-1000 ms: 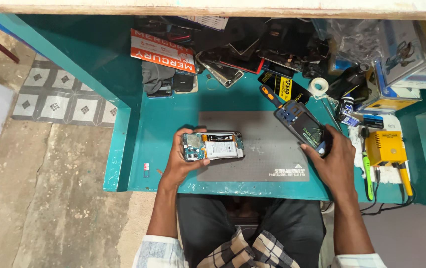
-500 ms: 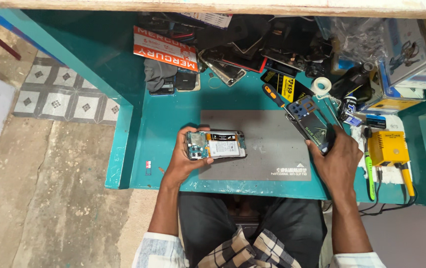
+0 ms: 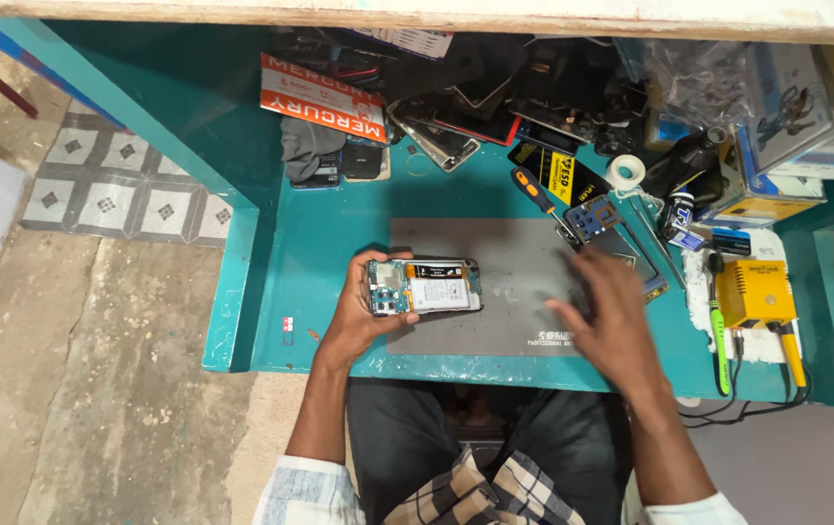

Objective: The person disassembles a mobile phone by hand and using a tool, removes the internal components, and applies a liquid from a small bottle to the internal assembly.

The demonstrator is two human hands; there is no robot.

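My left hand [image 3: 364, 311] grips the opened phone [image 3: 425, 287] by its end, bare circuit board up, over the left part of the grey mat [image 3: 495, 321]. My right hand [image 3: 607, 316] hovers empty, fingers spread, over the mat's right side, just short of the back cover [image 3: 621, 238] and the screwdriver [image 3: 538, 194]. The phone could slip toward the desk [image 3: 320, 243] edge near my lap; a careless sweep could knock the soldering station [image 3: 752, 292]. Open room lies left of the mat; clutter crowds the back and right.
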